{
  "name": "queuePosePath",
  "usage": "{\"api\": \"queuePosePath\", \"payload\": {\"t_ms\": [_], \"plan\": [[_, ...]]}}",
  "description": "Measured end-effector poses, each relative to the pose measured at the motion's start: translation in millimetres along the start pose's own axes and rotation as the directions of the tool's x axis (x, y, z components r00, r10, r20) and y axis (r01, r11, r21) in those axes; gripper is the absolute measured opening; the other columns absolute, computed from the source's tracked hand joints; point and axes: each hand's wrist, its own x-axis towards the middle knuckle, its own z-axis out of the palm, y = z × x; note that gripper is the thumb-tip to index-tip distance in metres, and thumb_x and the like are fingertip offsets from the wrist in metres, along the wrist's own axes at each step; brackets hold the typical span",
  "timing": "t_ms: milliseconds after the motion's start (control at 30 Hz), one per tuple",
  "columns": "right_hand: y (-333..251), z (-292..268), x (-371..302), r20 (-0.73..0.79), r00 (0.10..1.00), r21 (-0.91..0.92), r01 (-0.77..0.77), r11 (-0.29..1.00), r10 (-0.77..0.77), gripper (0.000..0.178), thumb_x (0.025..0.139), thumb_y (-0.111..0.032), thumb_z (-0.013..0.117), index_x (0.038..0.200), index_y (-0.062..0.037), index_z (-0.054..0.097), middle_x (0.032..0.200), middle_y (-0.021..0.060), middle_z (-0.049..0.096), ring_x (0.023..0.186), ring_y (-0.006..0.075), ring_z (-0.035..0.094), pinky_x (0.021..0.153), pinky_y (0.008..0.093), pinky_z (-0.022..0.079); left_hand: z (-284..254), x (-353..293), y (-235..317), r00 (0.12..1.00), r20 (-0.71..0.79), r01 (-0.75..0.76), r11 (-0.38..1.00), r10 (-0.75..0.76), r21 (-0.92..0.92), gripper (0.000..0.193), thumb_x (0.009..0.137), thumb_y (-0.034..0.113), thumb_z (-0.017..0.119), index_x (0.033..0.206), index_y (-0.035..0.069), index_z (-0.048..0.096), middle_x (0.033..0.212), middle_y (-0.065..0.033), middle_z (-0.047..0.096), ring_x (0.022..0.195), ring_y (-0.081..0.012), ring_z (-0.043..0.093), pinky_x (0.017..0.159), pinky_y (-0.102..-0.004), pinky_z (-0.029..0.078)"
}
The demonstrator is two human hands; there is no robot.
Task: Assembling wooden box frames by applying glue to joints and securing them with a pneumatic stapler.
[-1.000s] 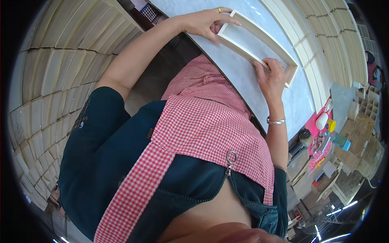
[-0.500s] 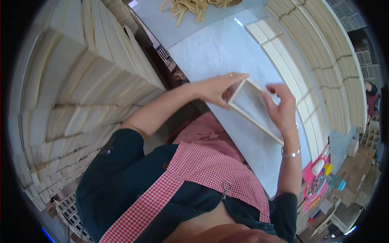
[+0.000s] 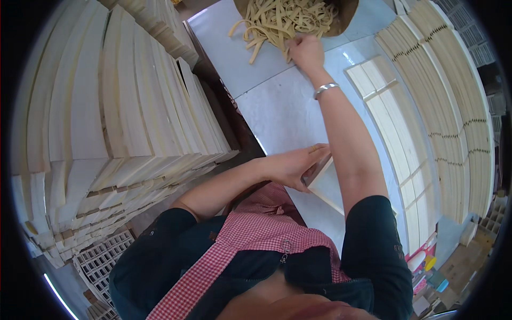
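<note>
My left hand [image 3: 296,168] is closed around the near-left end of a shallow rectangular wooden frame [image 3: 319,172] on the pale table [image 3: 282,114]. Its thumb and fingers span the short side. Much of the frame is hidden behind my right forearm. Farther off, my right hand [image 3: 308,52], with a silver bangle at the wrist, reaches to the near edge of a heap of flat tan bands [image 3: 274,24]. Its fingers pinch together at a band there. The heap spills out of a round brown container [image 3: 348,16] lying at the table's far end.
Pale wooden slats [image 3: 392,125] lie in a row along the right of the table. Beyond them stand long stacks of wooden pieces [image 3: 453,106]. Tall stacks of boards [image 3: 128,90] rise close on my left. A slotted white crate [image 3: 104,261] stands low behind them.
My right hand has left the frame and stretched away to the tan bands. My left hand still holds the frame. The view has shifted, showing more of the heap and its container.
</note>
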Motion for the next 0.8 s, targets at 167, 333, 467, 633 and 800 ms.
{"api": "queuePosePath", "payload": {"t_ms": [167, 333, 467, 633, 800], "plan": [[12.9, -109.4, -27.6, -0.186, 0.974, 0.063, 0.144, 0.988, -0.13, 0.021, 0.08, -0.024, 0.069, 0.079, -0.0041, 0.074, 0.067, 0.0094, 0.069, 0.058, 0.0263, 0.059, 0.059, 0.0378, 0.05, 12.1, 2.8, -18.4, 0.966, -0.165, -0.208, 0.978, 0.202, -0.02, 0.108, 0.065, 0.005, 0.085, 0.154, 0.002, 0.024, 0.123, -0.0169, 0.053, 0.081, -0.0245, 0.056, 0.07, -0.0342, 0.051], [46.7, -204.1, -102.3, -0.188, 0.958, 0.056, -0.212, 0.976, 0.219, 0.033, 0.077, -0.024, 0.075, 0.099, -0.0009, 0.066, 0.088, 0.0097, 0.062, 0.078, 0.0244, 0.057, 0.074, 0.0332, 0.046, 0.6, -3.7, -6.6, 0.994, -0.099, -0.058, 0.997, 0.052, -0.054, 0.112, 0.064, 0.005, 0.086, 0.158, 0.006, 0.024, 0.116, -0.0195, 0.06, 0.083, -0.0259, 0.059, 0.076, -0.0364, 0.054], [27.5, -201.6, -193.7, -0.081, 0.995, -0.189, -0.072, 0.979, 0.058, 0.018, 0.082, -0.02, 0.068, 0.082, -0.0025, 0.073, 0.065, 0.006, 0.066, 0.055, 0.0178, 0.053, 0.055, 0.0322, 0.046, 9.2, -2.8, -14.2, 0.935, -0.259, -0.201, 0.964, 0.242, 0.175, 0.125, 0.063, 0.011, 0.091, 0.162, 0.009, 0.015, 0.119, -0.0175, 0.064, 0.083, -0.0305, 0.06, 0.08, -0.037, 0.054], [-9.1, -185.7, -246.7, 0.153, 0.988, -0.088, 0.021, 0.996, -0.008, 0.013, 0.088, -0.013, 0.068, 0.087, -0.001, 0.072, 0.06, 0.0014, 0.055, 0.054, 0.0116, 0.043, 0.054, 0.0261, 0.039, 9.8, -4.1, -6.0, 0.968, -0.216, -0.082, 0.977, 0.125, 0.198, 0.121, 0.061, 0.018, 0.093, 0.16, 0.009, 0.023, 0.124, -0.0136, 0.064, 0.092, -0.0312, 0.059, 0.092, -0.0391, 0.049], [-18.6, -189.9, -273.2, 0.204, 0.971, -0.108, 0.147, 0.983, -0.122, 0.013, 0.087, -0.013, 0.069, 0.087, -0.0006, 0.072, 0.059, 0.0031, 0.056, 0.051, 0.0131, 0.044, 0.054, 0.0283, 0.041, 10.5, -4.6, -10.1, 0.948, -0.213, -0.101, 0.858, 0.237, 0.503, 0.108, 0.059, 0.031, 0.093, 0.15, 0.008, 0.038, 0.128, -0.0137, 0.063, 0.106, -0.0322, 0.061, 0.1, -0.0443, 0.045]]}}
